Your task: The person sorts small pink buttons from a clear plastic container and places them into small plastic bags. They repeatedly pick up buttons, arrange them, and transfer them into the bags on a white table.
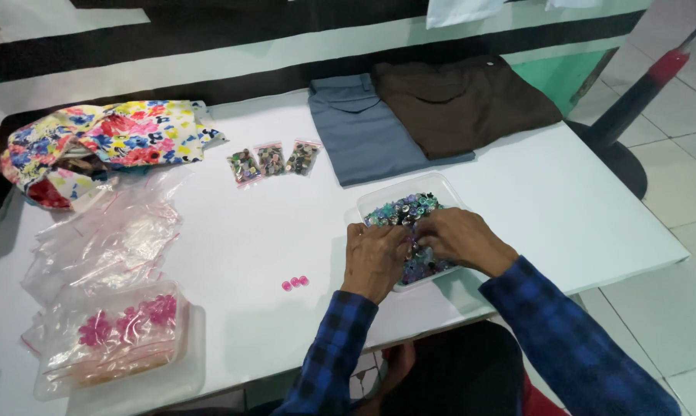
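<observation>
Buttons [409, 212], small, hard and glossy, fill the clear plastic tray [448, 187] at the table's near edge; they look light and slippery, so pinch one by its rim. Your left hand [375, 258] and right hand [459, 237] both dig into the heap with fingers curled; whether either pinches a button, I cannot tell. Three pink buttons [295, 283] lie just left; three bagged button packets [272, 160] sit farther back.

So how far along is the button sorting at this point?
Done: three small filled bags lie in a row mid-table, and three pink buttons sit loose near the front. In hand: the left hand and right hand are both in the tray, picking through mixed buttons. Left: the tray looks mostly full, and empty bags wait on the left.
</observation>
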